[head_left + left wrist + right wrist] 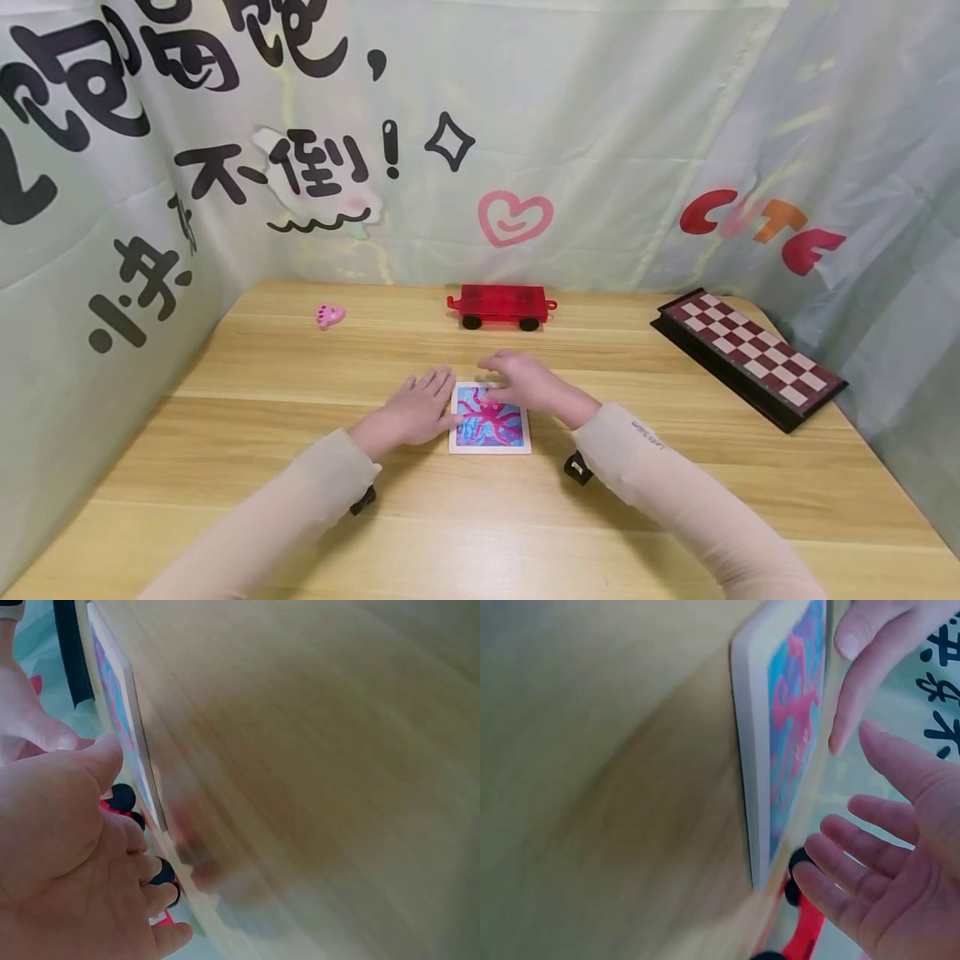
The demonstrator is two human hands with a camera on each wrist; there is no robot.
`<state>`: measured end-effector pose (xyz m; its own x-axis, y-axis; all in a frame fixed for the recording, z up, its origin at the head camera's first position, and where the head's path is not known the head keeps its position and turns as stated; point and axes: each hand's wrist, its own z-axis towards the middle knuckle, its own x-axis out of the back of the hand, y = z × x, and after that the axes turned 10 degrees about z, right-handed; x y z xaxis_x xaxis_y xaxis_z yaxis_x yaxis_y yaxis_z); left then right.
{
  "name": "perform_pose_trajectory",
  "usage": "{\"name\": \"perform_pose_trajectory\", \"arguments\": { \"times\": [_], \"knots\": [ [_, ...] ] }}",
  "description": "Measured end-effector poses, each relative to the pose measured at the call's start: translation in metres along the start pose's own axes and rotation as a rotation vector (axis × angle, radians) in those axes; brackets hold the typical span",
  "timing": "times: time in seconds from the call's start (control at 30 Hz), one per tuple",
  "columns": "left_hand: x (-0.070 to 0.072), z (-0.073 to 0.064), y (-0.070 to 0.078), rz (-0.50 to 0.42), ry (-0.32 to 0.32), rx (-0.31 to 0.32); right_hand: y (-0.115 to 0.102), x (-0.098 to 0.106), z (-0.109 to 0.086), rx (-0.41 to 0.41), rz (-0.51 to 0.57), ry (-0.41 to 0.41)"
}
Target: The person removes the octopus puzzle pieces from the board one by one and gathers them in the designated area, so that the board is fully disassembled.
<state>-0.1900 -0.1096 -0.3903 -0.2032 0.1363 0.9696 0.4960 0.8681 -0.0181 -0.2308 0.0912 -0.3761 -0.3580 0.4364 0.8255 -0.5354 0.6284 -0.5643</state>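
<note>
A square picture board (491, 433) with a white border and a pink octopus on blue lies flat on the table. My left hand (417, 410) is at its left edge, fingers straight, the thumb reaching over the board's side. Over the far right part of the board is my right hand (531, 383), its fingers spread and loosely bent with nothing in them. The right wrist view shows the thick pale edge of the board (754, 750) and the right palm (922, 877) beside it. In the left wrist view the left palm (67, 847) faces the board (124, 712).
At the back of the wooden table (480, 533) stands a red toy wagon (504, 304) with black wheels. A small pink paw-shaped piece (330, 316) lies to its left. On the right is a checkered folding chessboard (753, 354). Printed curtains (600, 125) hang behind.
</note>
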Motion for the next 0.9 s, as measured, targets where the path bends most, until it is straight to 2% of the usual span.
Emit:
{"name": "perform_pose_trajectory", "arguments": {
  "times": [0.1,0.17,0.37,0.7,0.9],
  "knots": [
    [0.0,0.002,0.003,0.014,-0.045,-0.006,-0.004,-0.006,0.006,-0.008,0.014,-0.031],
    [0.0,0.004,0.004,0.021,-0.052,-0.011,-0.005,-0.009,0.009,-0.019,0.023,-0.045],
    [-0.001,0.006,0.006,0.024,-0.051,-0.01,-0.007,-0.015,0.014,-0.057,0.02,-0.056],
    [0.0,0.006,0.004,-0.009,-0.047,-0.009,-0.007,-0.02,0.014,-0.012,-0.027,-0.033],
    [-0.001,0.007,0.002,-0.014,-0.047,-0.014,-0.006,-0.021,0.016,-0.035,-0.004,-0.024]
  ]
}}
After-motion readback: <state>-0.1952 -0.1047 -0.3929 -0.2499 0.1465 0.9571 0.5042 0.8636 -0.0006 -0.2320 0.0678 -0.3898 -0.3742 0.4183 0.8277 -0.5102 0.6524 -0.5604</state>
